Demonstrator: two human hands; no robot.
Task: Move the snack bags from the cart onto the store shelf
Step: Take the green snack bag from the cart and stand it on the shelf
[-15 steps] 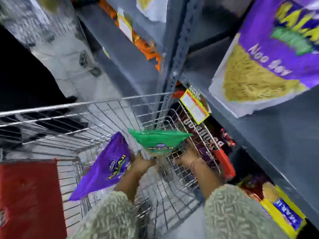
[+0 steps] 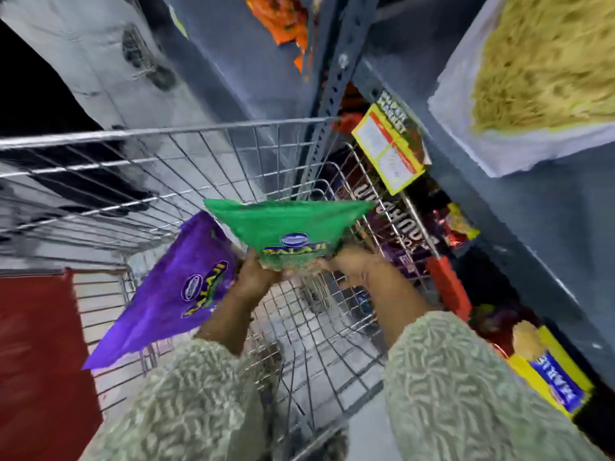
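Observation:
A green snack bag point(image 2: 286, 224) is held above the wire cart point(image 2: 159, 168), gripped at its lower end by both hands. My left hand point(image 2: 256, 276) clasps its left corner and my right hand point(image 2: 352, 264) its right corner. A purple snack bag point(image 2: 173, 301) leans inside the cart at the left, beside my left forearm. The grey store shelf point(image 2: 519, 234) runs along the right, with a large bag of yellow snack point(image 2: 545, 71) on its upper level.
Dark and colourful packets point(image 2: 396, 214) fill the lower shelf behind the cart's right side. A yellow price tag point(image 2: 389, 154) hangs from the shelf edge. A yellow and blue packet point(image 2: 549, 371) lies low right. Orange packets point(image 2: 283, 18) sit further along. A red panel point(image 2: 36, 354) is at the left.
Both hands have lifted the green bag slightly higher above the cart. The view has moved closer to the shelf and cart.

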